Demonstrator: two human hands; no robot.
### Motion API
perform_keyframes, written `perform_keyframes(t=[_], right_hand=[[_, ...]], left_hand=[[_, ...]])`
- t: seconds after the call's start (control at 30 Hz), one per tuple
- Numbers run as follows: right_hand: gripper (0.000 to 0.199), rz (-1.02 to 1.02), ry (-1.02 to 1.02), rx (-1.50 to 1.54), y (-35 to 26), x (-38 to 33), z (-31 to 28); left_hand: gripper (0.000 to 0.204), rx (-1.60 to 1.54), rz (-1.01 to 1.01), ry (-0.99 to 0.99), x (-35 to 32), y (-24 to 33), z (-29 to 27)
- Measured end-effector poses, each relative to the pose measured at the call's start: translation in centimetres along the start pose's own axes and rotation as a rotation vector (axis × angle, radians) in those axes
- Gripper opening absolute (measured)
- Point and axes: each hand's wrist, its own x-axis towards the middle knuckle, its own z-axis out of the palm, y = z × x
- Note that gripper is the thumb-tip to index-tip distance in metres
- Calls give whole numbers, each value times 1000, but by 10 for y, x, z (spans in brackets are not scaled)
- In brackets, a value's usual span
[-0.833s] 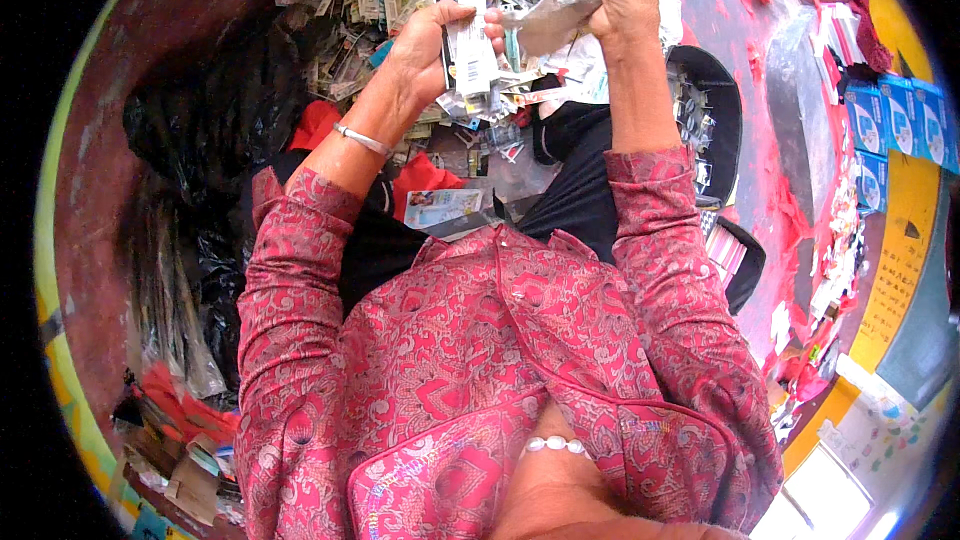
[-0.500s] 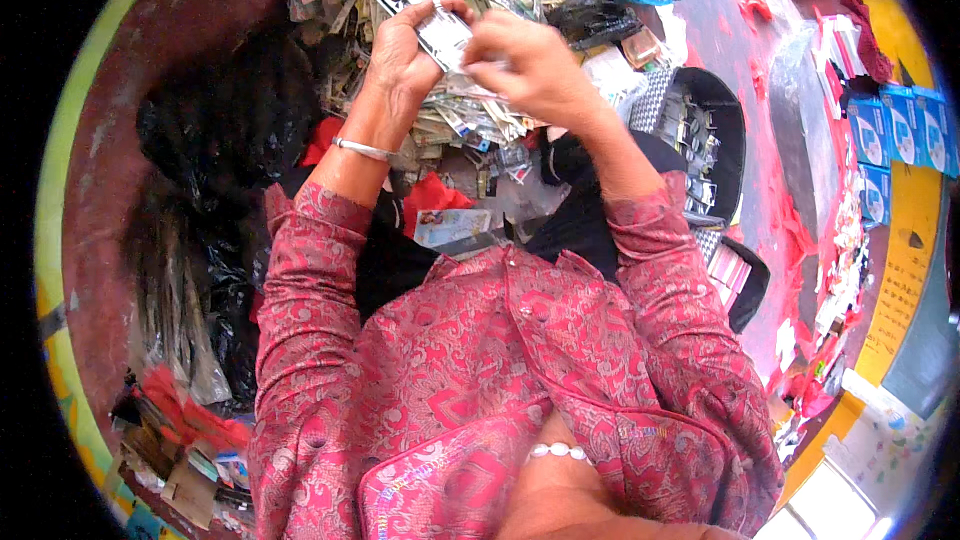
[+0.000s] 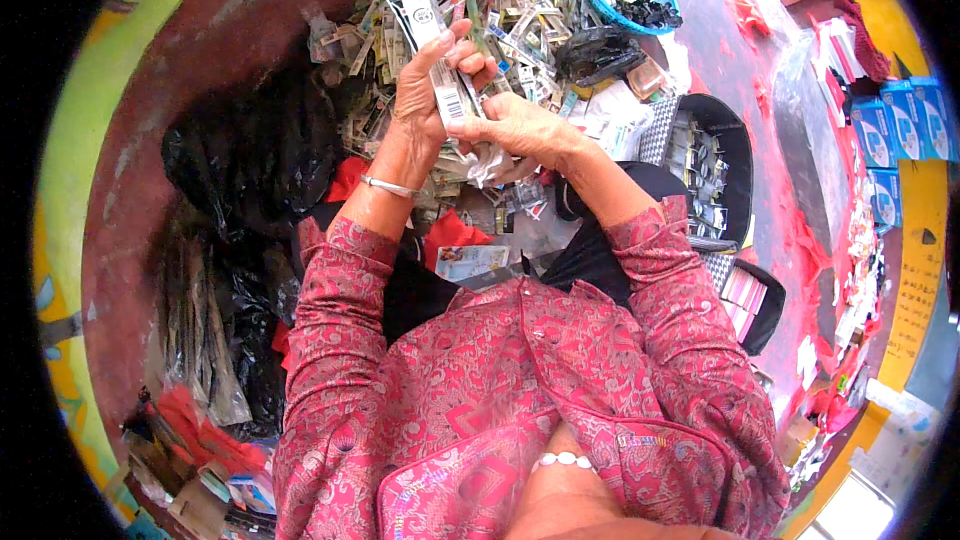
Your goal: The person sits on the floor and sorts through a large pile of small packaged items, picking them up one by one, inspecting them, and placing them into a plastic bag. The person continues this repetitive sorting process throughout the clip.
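My left hand [image 3: 422, 95] is closed around a long, narrow white printed packet [image 3: 420, 12], whose top sticks up past the fingers. A second strip seems to lie behind it. At the packet's lower end my right hand [image 3: 530, 130] is closed, thumb and fingers pressed on that end. Crumpled whitish plastic [image 3: 492, 168] hangs just below the right fingers; whether they grip it I cannot tell. Beyond both hands spreads a big heap of small narrow packets [image 3: 525, 40].
A blue basket [image 3: 592, 2] holding dark items stands at the far right of the heap. Black plastic bags [image 3: 250, 160] lie on my left. On the right sit a black box of small packs [image 3: 742, 155], a smaller box [image 3: 770, 315] and blue cartons [image 3: 905, 120].
My right hand has come in from a blurred motion to the packet's lower end. The packet stands more upright, and the whole view has shifted slightly.
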Motion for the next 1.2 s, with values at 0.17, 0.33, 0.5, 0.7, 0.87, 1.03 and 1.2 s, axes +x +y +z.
perform_keyframes(t=[0.17,0.33,0.5,0.7,0.87,1.03,1.2], right_hand=[[43,16,153,-213,8,3,-9],[42,-72,215,-333,0,-10,-14],[44,-1,106,-123,3,-9,-20],[48,14,0,117,13,-8,-25],[39,-47,-28,190,1,-12,-21],[38,62,-162,549,4,-11,-10],[48,17,-182,404,8,-11,-15]], left_hand=[[39,310,46,111,-1,4,3],[47,402,24,112,-1,6,10],[48,356,54,70,-3,1,15],[50,286,-7,-8,-3,1,14],[50,273,-24,-47,-5,2,14],[44,161,-90,-33,-8,-1,16],[35,293,-24,78,-7,2,13]])
